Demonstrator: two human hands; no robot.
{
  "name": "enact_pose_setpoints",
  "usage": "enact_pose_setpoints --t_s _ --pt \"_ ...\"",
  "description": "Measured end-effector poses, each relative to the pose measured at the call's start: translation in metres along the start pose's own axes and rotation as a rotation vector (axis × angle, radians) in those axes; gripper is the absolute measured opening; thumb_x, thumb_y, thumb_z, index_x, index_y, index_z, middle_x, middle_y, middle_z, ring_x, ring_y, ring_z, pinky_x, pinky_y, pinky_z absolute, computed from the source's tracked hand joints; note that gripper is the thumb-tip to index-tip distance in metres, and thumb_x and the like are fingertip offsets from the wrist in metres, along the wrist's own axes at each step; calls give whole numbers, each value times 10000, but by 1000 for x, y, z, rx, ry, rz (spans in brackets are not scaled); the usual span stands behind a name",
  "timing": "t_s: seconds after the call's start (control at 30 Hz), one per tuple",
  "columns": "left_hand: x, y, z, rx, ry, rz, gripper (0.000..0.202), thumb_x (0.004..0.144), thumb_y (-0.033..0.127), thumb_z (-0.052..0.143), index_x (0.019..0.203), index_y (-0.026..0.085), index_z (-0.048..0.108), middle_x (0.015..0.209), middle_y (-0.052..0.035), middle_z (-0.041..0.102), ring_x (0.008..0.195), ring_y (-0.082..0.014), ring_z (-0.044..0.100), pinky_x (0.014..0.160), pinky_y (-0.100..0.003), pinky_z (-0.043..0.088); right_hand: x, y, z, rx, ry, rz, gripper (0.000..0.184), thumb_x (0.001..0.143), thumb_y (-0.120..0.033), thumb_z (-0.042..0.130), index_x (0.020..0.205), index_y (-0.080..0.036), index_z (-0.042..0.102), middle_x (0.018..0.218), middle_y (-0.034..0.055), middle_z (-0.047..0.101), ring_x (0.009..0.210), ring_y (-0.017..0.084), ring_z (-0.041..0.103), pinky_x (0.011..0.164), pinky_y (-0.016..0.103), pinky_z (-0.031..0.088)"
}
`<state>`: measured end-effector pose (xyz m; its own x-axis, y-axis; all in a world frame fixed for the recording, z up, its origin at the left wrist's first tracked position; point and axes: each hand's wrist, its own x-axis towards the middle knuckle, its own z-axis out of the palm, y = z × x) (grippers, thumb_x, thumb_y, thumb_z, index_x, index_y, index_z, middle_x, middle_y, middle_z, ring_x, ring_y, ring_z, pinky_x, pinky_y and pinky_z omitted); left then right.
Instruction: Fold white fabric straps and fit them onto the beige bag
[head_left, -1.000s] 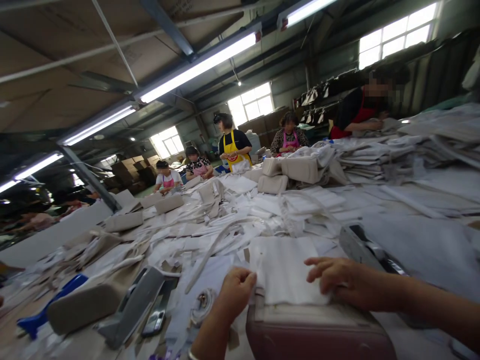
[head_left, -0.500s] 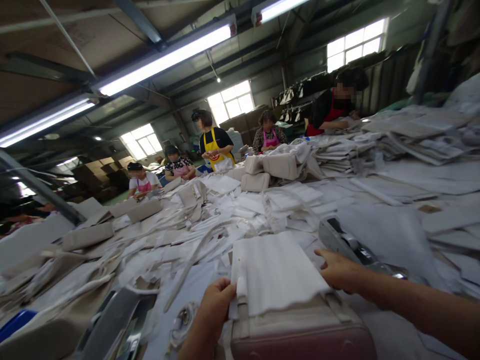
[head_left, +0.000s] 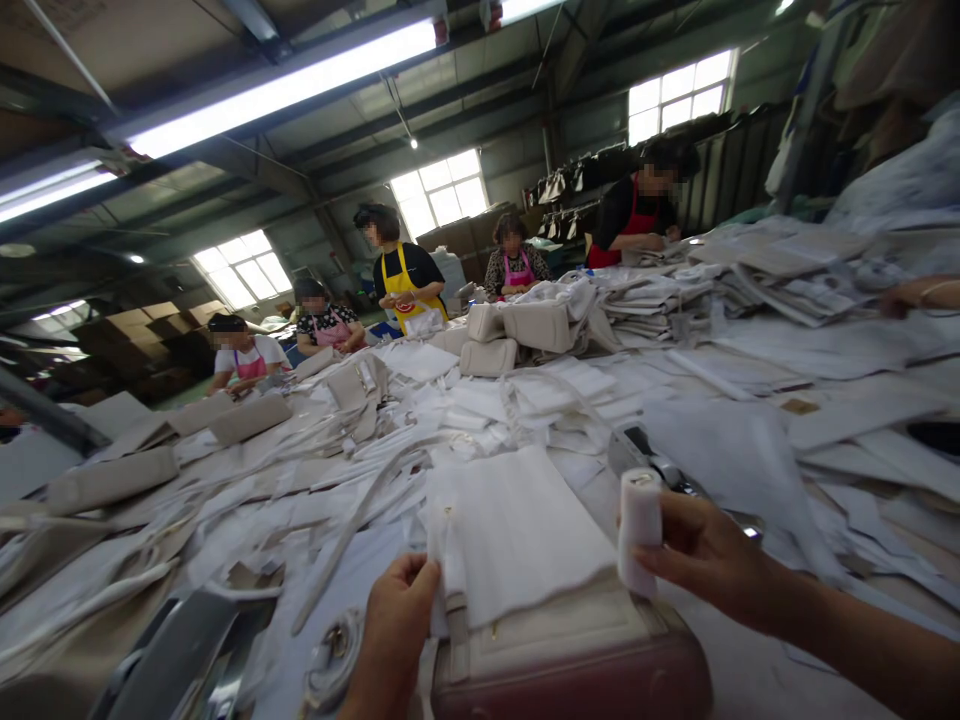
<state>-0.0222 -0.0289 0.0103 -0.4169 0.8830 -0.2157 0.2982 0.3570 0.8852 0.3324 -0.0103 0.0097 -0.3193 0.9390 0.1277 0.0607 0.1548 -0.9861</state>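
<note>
A pinkish-beige handbag (head_left: 570, 660) lies at the near edge of the table, with a folded white fabric sheet (head_left: 517, 530) draped over its top. My left hand (head_left: 394, 625) grips the left edge of the bag and the white fabric there, fingers curled. My right hand (head_left: 701, 555) is off the bag's right end and holds a small white wrapped roll (head_left: 639, 530) upright between thumb and fingers.
The long table (head_left: 847, 350) is strewn with white fabric pieces, straps and beige bags (head_left: 540, 325). A metal tool (head_left: 652, 465) lies behind my right hand, another metal piece (head_left: 172, 660) at lower left. Several people in aprons work along the far side. White stacks (head_left: 750, 275) rise at right.
My right hand has left the fabric on the bag and now holds a white roll upright. The view has swung to the right. My left hand keeps its grip.
</note>
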Motion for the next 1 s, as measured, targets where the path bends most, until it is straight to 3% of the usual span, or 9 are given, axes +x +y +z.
enact_pose_setpoints --t_s 0.13,0.2,0.33,0.4,0.53,0.63,0.77,0.87,1.0 --pt "-3 2 3 12 -81 -34 367 698 512 646 785 155 658 541 39 543 451 -105 418 430 -209 303 0 -7 0 -192 -89 -164 236 834 -435 705 780 -209 667 840 51 614 772 198 558 709 310 511" --pt "-3 5 5 37 -163 -28 365 686 521 668 729 159 643 505 56 489 431 -87 382 422 -198 271 9 -5 4 -176 -102 -86 253 841 -451 687 826 -198 680 812 34 611 714 174 549 654 286 491" --pt "2 8 2 136 -276 -47 397 663 560 671 683 166 624 449 82 394 402 -73 321 405 -191 217 33 19 8 -25 -106 240 341 844 -492 581 941 -193 712 645 -10 593 556 154 534 542 278 466" --pt "5 5 -2 180 -307 -31 428 670 599 638 681 171 618 454 76 395 412 -84 338 400 -201 244 39 36 8 -142 -94 205 285 817 -433 582 870 -198 735 695 15 648 663 190 608 642 309 511" --pt "2 -2 -7 268 -276 17 400 735 568 539 751 179 628 527 48 466 468 -123 424 431 -233 334 40 62 8 -353 -4 186 312 796 -418 571 907 -188 749 887 68 749 888 266 678 813 349 527" --pt "-5 -5 -6 310 -225 62 310 770 473 510 753 184 622 604 21 533 559 -147 479 504 -250 366 40 66 10 -357 3 302 333 749 -436 585 875 -172 744 823 65 763 803 267 692 723 323 525" --pt "-17 -12 -3 277 -152 96 251 799 414 506 669 202 546 656 16 534 689 -164 491 613 -258 381 34 66 14 -430 -10 358 246 669 -411 625 596 -178 657 620 38 693 625 213 623 560 275 429" --pt "-28 -20 1 165 -131 24 270 815 437 508 660 216 501 645 30 498 686 -160 466 620 -253 371 20 75 18 -302 -27 499 297 650 -442 657 508 -202 554 471 1 552 456 144 487 449 251 313" --pt "-44 -23 3 62 -129 -78 294 811 473 538 680 212 511 656 28 503 658 -150 443 589 -243 355 -3 90 21 -92 -60 748 329 654 -504 687 513 -237 555 389 -22 425 334 120 358 367 253 245"
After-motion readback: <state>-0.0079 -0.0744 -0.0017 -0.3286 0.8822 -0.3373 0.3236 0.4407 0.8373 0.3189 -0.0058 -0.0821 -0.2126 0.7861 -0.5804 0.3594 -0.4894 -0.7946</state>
